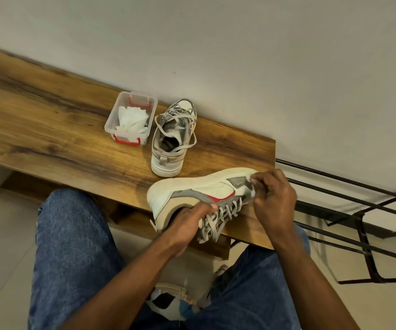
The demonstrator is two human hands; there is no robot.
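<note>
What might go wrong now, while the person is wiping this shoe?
The shoe lies on its side at the table edge, gripped by the left hand; a hard rub might push it off. The wipe pinched by the right hand is tiny, so bare fingers may touch the dirt.

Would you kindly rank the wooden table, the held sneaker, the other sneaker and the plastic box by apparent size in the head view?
1. wooden table
2. held sneaker and other sneaker: alike; the held one is only nearer, so unranked
3. plastic box
</note>
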